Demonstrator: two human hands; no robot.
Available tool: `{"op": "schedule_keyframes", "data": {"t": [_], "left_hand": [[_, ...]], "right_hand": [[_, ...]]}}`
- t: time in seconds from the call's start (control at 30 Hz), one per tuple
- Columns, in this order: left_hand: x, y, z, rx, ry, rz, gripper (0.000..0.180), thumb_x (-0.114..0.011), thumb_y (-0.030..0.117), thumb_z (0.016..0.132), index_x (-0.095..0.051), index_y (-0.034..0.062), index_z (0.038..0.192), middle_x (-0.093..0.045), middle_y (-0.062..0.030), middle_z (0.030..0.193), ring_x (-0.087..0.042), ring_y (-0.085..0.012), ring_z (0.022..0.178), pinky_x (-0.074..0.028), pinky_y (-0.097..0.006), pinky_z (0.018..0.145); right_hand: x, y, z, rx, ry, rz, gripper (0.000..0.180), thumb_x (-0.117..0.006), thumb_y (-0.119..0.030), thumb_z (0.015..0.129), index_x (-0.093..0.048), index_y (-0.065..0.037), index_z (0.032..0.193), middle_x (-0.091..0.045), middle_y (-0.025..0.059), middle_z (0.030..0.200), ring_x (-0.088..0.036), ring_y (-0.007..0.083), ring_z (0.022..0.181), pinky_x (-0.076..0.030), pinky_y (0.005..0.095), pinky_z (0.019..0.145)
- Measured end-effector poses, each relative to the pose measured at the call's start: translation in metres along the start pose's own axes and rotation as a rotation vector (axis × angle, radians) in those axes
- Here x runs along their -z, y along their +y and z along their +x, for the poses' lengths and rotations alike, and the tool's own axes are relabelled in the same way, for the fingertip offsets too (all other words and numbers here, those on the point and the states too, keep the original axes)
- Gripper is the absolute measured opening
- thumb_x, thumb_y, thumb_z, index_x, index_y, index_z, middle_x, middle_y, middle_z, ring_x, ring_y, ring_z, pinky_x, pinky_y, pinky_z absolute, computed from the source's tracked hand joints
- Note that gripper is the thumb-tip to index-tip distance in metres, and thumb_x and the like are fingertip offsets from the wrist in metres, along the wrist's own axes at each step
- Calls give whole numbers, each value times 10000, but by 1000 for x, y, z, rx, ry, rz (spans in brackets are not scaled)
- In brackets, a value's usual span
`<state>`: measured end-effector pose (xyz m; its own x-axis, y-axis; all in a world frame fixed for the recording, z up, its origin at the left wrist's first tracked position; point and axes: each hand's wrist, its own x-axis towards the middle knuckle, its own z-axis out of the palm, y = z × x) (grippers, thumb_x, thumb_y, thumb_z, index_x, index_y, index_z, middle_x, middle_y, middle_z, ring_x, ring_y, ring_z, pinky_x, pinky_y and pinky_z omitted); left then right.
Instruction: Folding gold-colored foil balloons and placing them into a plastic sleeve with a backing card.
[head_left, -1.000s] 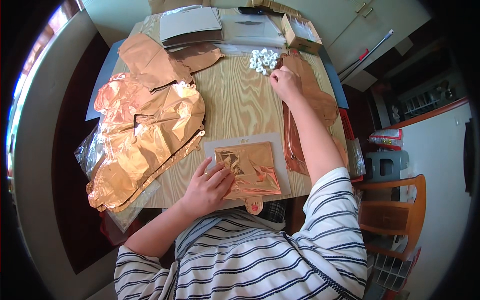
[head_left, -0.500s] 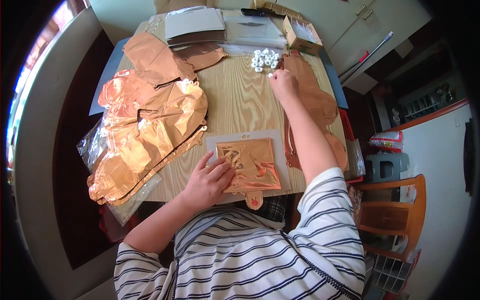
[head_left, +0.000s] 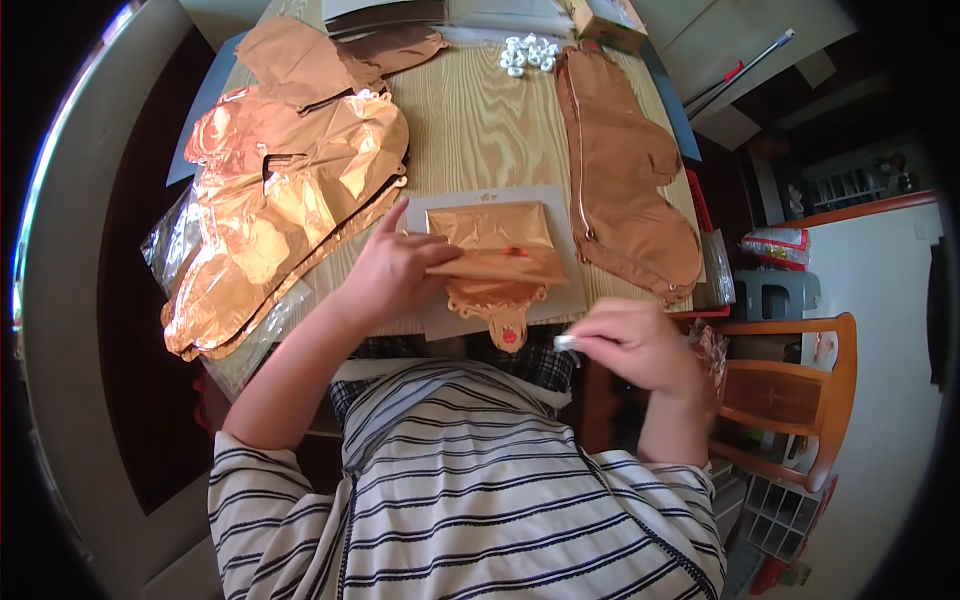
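A folded copper-coloured foil balloon (head_left: 490, 222) lies on a pale card (head_left: 420, 208) at the table's near edge. Its tab (head_left: 508, 335), with a red mark, hangs past the card's lower edge. My left hand (head_left: 392, 262) pinches the left side of a raised fold of the foil, one finger sticking up. Off the table edge to the right, my right hand (head_left: 635, 345) is closed on a small white roll (head_left: 565, 343), slightly blurred. Several similar white ring-shaped rolls (head_left: 528, 52) sit in a pile at the far middle of the table.
Large flat foil balloons (head_left: 335, 185) are stacked on the left over clear plastic bags (head_left: 178, 232). Another foil balloon (head_left: 625, 150) lies along the right side. At the back stand a cardboard box (head_left: 610, 22) and grey cards (head_left: 385, 15). A wooden chair (head_left: 785, 395) is at the right.
My right hand has come back from the pile with a white roll. My left hand has lifted the lower part of the folded foil, baring its scalloped edge. The view has tilted down.
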<state>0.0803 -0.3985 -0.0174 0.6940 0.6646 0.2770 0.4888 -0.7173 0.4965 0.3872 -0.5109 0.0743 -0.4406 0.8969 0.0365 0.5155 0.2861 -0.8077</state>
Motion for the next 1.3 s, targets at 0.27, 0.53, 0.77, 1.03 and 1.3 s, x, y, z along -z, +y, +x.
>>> {"op": "schedule_keyframes", "data": {"t": [0.27,0.53,0.77,1.03,1.3], "left_hand": [[27,3,21,113,-154,-79,204,-640,162,959,-750,87,1114,-754,-122,974,-702,-330,941,-238,-568,1232],[35,-1,23,123,-234,-174,210,-630,131,964,-753,80,1126,-755,-128,976,-705,-326,948,-236,-532,1250],[35,-4,20,47,-206,-174,211,-644,120,947,-750,77,1125,-749,-132,965,-704,-309,902,-280,-508,1228],[42,-3,31,49,-84,-154,201,-659,152,947,-735,50,1103,-745,-128,936,-698,-317,869,-297,-523,1210],[36,-7,30,12,-81,-108,247,-674,119,928,-738,92,1166,-730,-108,1183,-647,-302,1202,-249,-586,1223]], "right_hand": [[-88,46,37,142,446,-674,496,-751,-139,839,-590,-10,1291,-638,105,936,-620,289,861,-471,408,795],[-78,45,2,234,181,-630,657,-782,-161,737,-574,-14,1343,-608,119,1267,-528,304,1140,-396,448,1049],[-87,61,18,331,460,-434,299,-787,1,717,-724,-75,999,-686,60,1042,-623,299,972,-508,421,876],[-67,52,63,-58,363,-6,162,-733,-53,859,-730,11,1008,-738,131,907,-706,257,804,-551,329,769],[-82,58,94,-254,549,-441,259,-740,-235,867,-680,-38,1024,-718,126,900,-695,317,855,-540,430,740]]}}
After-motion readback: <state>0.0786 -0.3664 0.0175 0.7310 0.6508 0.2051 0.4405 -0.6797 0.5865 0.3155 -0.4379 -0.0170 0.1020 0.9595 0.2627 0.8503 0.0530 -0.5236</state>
